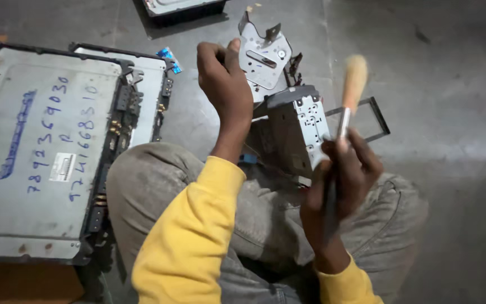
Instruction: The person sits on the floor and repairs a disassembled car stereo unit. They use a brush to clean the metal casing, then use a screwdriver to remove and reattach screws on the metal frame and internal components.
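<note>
My left hand is raised and grips a bent grey metal bracket plate by its left edge. Just below that plate, a grey perforated metal chassis box rests on my lap. My right hand is closed around the handle of a paintbrush with pale bristles pointing up, to the right of the chassis. Both sleeves are yellow.
Two flat grey metal device cases lie stacked on the floor at left, the top one marked in blue ink. A thin black rectangular frame lies behind the chassis. Another case sits at the top edge. The concrete floor stretches right.
</note>
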